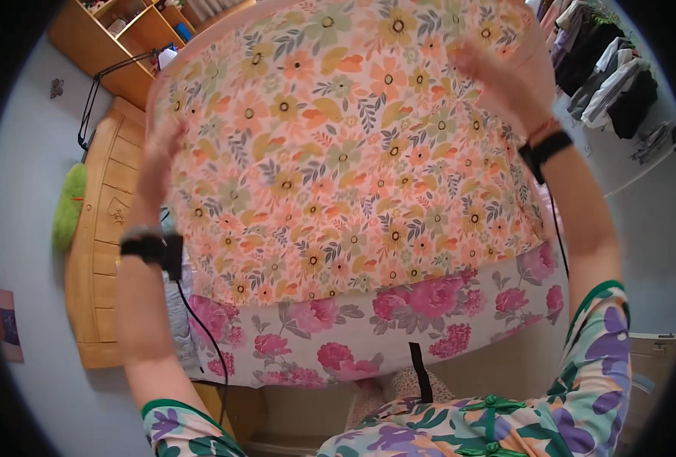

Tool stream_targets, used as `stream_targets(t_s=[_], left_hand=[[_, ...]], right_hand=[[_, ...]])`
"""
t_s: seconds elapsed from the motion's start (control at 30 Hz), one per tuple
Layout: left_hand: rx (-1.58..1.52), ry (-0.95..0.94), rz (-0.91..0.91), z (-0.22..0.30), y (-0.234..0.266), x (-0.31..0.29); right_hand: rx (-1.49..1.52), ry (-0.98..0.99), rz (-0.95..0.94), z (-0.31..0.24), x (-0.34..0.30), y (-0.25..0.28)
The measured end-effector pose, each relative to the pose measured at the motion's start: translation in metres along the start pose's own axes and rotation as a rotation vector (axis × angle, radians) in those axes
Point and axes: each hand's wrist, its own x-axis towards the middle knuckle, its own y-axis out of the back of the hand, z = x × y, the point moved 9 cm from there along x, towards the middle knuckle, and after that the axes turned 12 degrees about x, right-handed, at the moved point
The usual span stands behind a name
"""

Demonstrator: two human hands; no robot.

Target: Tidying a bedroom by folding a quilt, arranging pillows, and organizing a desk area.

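A peach cloth (pixel 338 160) printed with orange, yellow and green flowers spreads across the bed, with a plain pink border at its far side. Under its near edge shows a white sheet (pixel 330 316) with pink peonies. My left hand (pixel 163 156) is at the cloth's left edge, blurred by motion; whether its fingers touch or grip the fabric is unclear. Over the cloth's far right part, my right hand (pixel 498 80) reaches forward, also blurred, its fingers stretched out and nothing visible in them. Both wrists wear black bands with cables.
On the left stands a wooden headboard (pixel 109 221) with a green cushion (pixel 69 206) beside it. A black lamp arm (pixel 98 95) rises near wooden shelves (pixel 128 38). Clothes (pixel 608 84) hang at the far right. A pale storage box (pixel 654 365) is at the lower right.
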Motion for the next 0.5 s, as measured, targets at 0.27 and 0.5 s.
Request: stream_targets(t_s=[0.27,0.5], left_hand=[[0.295,0.577,0.004,-0.356,-0.005,-0.297],[0.007,1.219,0.020,-0.404,-0.136,-0.538]], right_hand=[[0.015,-1.129,-0.112,0.332,-0.329,-0.061],[0.432,-1.537,0.721,0.447,-0.508,-0.158]])
